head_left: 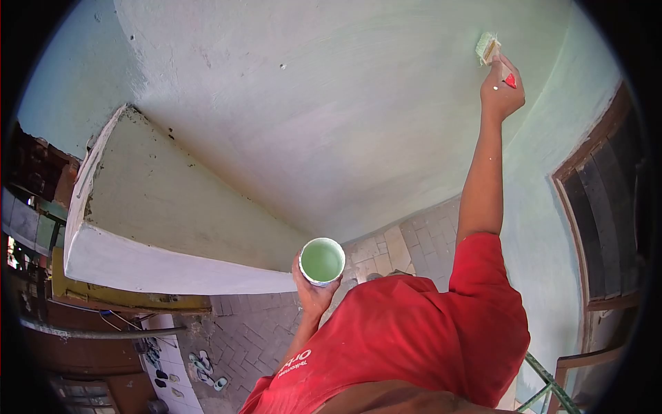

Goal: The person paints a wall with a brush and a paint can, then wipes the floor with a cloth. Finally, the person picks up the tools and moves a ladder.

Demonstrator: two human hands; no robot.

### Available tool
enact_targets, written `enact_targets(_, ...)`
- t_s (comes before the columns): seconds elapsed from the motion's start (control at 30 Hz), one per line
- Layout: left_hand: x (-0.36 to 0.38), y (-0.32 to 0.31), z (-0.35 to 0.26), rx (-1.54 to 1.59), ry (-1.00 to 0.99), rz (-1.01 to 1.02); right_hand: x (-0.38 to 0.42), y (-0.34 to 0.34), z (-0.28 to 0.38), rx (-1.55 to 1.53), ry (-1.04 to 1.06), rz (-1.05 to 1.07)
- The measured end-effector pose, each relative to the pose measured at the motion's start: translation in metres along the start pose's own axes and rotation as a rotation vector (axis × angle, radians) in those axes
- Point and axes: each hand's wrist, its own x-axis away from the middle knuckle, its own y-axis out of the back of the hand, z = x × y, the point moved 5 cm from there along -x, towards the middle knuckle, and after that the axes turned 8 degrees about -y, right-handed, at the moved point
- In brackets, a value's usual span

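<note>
My right hand is stretched far up to the right, its fingers closed around a paintbrush with a red-tipped handle. Pale green paint coats the bristles, which are at the wall. In front of my body, my left hand grips a round cup of light green paint from the side and below. The cup is upright, its mouth facing me. Whitish and pale green patches cover the wall.
A thick ledge juts out on the left, close to the cup. At right is a wood-framed window, with green metal bars below it. Grey paving lies underneath, and several shoes sit at lower left.
</note>
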Motion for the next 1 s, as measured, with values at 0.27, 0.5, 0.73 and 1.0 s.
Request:
enact_targets(0.27,0.005,-0.026,0.023,-0.076,0.000,0.076,0.317,-0.035,0.082,-0.176,0.446,0.522)
enact_targets(0.5,0.014,-0.023,0.025,-0.029,0.027,0.079,0.384,-0.038,0.122,-0.478,0.258,0.858)
enact_targets(0.73,0.017,-0.001,0.023,-0.041,-0.002,0.046,0.217,-0.005,0.016,-0.203,0.293,0.450)
enact_targets(1.0,0.023,0.003,0.027,-0.050,0.016,0.015,0.263,-0.019,0.029,-0.057,0.361,0.221)
